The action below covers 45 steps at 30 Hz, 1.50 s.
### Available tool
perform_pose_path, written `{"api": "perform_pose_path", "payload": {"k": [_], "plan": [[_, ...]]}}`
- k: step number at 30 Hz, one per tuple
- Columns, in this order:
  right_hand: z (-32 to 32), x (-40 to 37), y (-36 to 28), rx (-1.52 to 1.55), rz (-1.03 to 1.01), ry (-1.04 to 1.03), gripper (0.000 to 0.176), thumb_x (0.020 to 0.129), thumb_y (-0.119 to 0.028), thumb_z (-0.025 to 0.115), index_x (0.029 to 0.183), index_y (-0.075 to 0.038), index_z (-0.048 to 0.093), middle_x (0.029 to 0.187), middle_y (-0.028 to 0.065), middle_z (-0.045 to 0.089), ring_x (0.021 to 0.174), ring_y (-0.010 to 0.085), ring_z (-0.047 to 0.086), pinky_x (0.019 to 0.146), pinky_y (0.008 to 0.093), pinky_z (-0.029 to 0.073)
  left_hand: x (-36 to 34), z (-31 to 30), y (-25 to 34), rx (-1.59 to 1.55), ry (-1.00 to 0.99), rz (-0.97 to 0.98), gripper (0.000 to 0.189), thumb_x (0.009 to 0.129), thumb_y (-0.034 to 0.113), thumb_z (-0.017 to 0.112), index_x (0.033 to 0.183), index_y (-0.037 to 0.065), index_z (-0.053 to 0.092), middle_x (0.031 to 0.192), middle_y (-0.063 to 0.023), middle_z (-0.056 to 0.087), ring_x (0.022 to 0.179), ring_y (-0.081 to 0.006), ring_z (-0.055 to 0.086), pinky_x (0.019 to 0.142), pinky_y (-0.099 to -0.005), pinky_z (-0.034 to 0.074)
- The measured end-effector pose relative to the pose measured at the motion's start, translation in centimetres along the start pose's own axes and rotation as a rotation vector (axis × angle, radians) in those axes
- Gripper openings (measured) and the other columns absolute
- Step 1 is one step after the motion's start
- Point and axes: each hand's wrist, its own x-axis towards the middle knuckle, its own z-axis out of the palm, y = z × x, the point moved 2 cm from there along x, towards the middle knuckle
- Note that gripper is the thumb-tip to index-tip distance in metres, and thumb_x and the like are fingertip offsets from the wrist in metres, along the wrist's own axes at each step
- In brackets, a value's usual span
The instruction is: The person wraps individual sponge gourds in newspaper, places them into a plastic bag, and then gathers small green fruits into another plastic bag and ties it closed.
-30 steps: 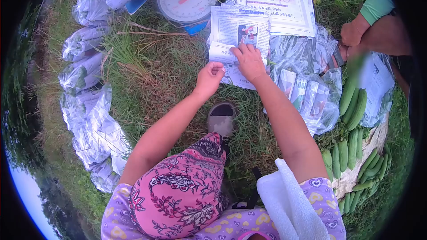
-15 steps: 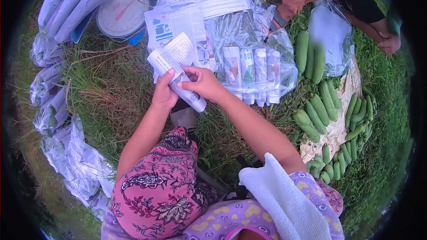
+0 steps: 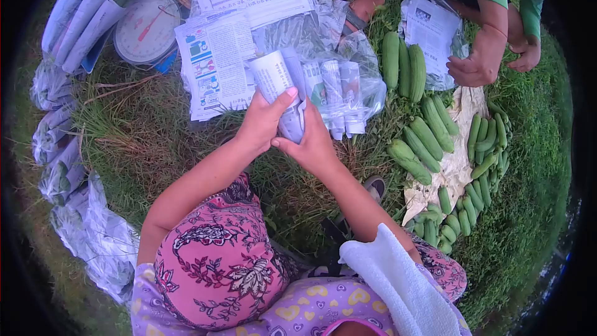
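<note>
A newspaper roll is held between my two hands, tilted over the left edge of a clear plastic bag. My left hand is closed round its left side, the thumb lying across the paper. My right hand grips its lower right side. What is wrapped inside the roll is hidden. Several other newspaper rolls lie side by side in the bag, just right of my hands. Flat newspaper sheets are stacked beyond my left hand.
A round dial scale stands at the upper left, beside bagged newspaper rolls. Long green cucumber-like vegetables lie on the right around a pale sheet. A co-worker's hand is near a bag with newspaper.
My hands have carried the newspaper roll rightward to the bag's edge and now hold it steeper. The co-worker's hand has moved over to the newspaper bag at the right.
</note>
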Motion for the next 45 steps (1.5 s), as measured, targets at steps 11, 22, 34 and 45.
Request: {"api": "perform_pose_path", "payload": {"k": [11, 22, 34, 45], "plan": [[-12.9, -13.3, 11.0, 0.334, 0.654, -0.498, 0.071, 0.067, -0.017, 0.072, 0.13, 0.0, 0.045, 0.113, 0.007, 0.058, 0.103, 0.0168, 0.054, 0.098, 0.0291, 0.037, -1.8, -1.8, -3.2, 1.204, -0.514, 0.351, 0.054, 0.078, 0.029, 0.07, 0.123, 0.004, 0.052, 0.13, -0.0183, 0.047, 0.12, -0.0359, 0.045, 0.102, -0.0445, 0.035], [-11.9, -4.2, 17.5, 0.479, 0.588, -0.078, 0.058, 0.075, -0.01, 0.068, 0.128, 0.001, 0.047, 0.11, 0.0058, 0.06, 0.097, 0.014, 0.056, 0.088, 0.0268, 0.043, -1.7, -4.5, -1.8, 1.135, -0.259, 0.346, 0.043, 0.078, 0.017, 0.068, 0.117, 0.006, 0.055, 0.127, -0.0142, 0.05, 0.119, -0.0337, 0.045, 0.102, -0.0426, 0.036], [-10.4, -3.5, 16.9, 0.515, 0.604, -0.283, 0.057, 0.074, -0.01, 0.066, 0.128, 0.002, 0.05, 0.111, 0.0053, 0.061, 0.098, 0.0132, 0.056, 0.091, 0.0261, 0.041, 0.8, -2.7, -4.4, 1.487, -0.255, 0.404, 0.062, 0.073, 0.014, 0.071, 0.128, 0.005, 0.045, 0.126, -0.0121, 0.048, 0.113, -0.032, 0.048, 0.097, -0.0427, 0.039], [-4.5, -6.1, 15.8, 0.555, 0.676, -0.422, 0.056, 0.076, -0.01, 0.065, 0.129, 0.001, 0.051, 0.114, 0.0048, 0.06, 0.101, 0.0131, 0.055, 0.092, 0.0266, 0.041, 3.8, -3.7, -5.2, 1.422, -0.168, 0.656, 0.037, 0.071, 0.004, 0.06, 0.108, 0.005, 0.056, 0.097, -0.0136, 0.061, 0.084, -0.0313, 0.06, 0.076, -0.0408, 0.048]]}}
